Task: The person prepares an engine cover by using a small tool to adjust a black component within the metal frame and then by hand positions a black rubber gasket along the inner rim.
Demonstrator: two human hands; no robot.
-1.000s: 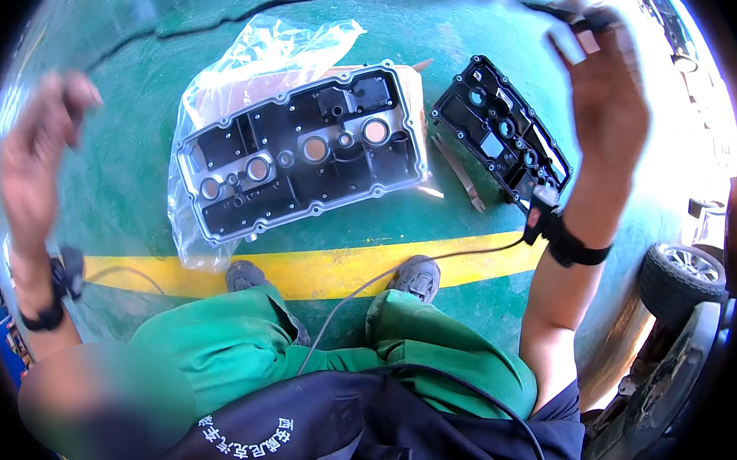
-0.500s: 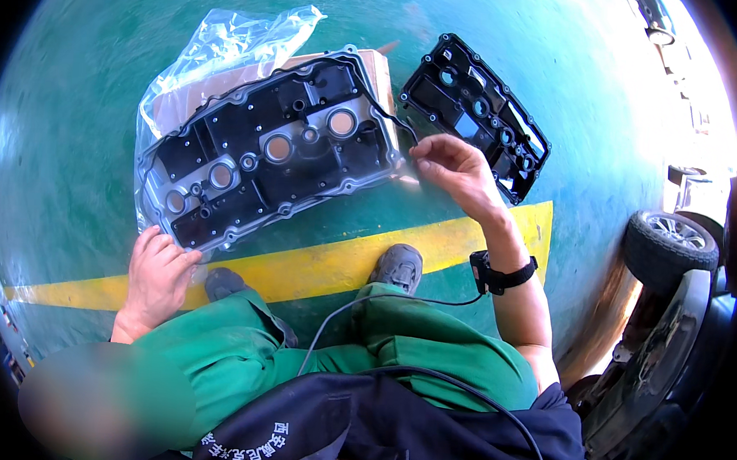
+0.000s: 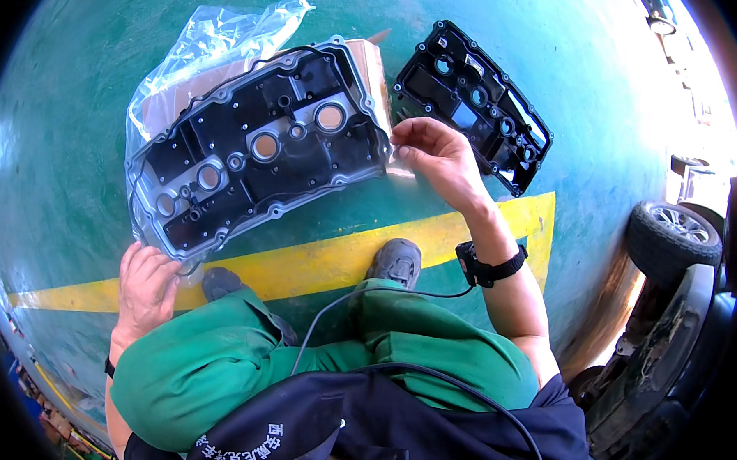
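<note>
Down from between our raised hands since a second ago, our thin black rubber-like gasket loop [image 3: 229, 78] now runs along the far rim of the big black-and-silver rectangular engine cover [image 3: 293, 165] on the floor. Our right hand [image 3: 433, 159] pinches it between thumb and forefinger at the cover's right end; our left hand [image 3: 147, 282] has curled fingers by the near left corner, though we cannot tell whether they grip it. We judge the gasket light, floppy and springy, easily twisted, best held lightly at its corners; the cover looks stiff, with its flanged rim the place to grasp. White lettering [image 3: 249, 452] curves across our dark navy cloth jacket [image 3: 319, 409]; we make out no label on the cover
</note>
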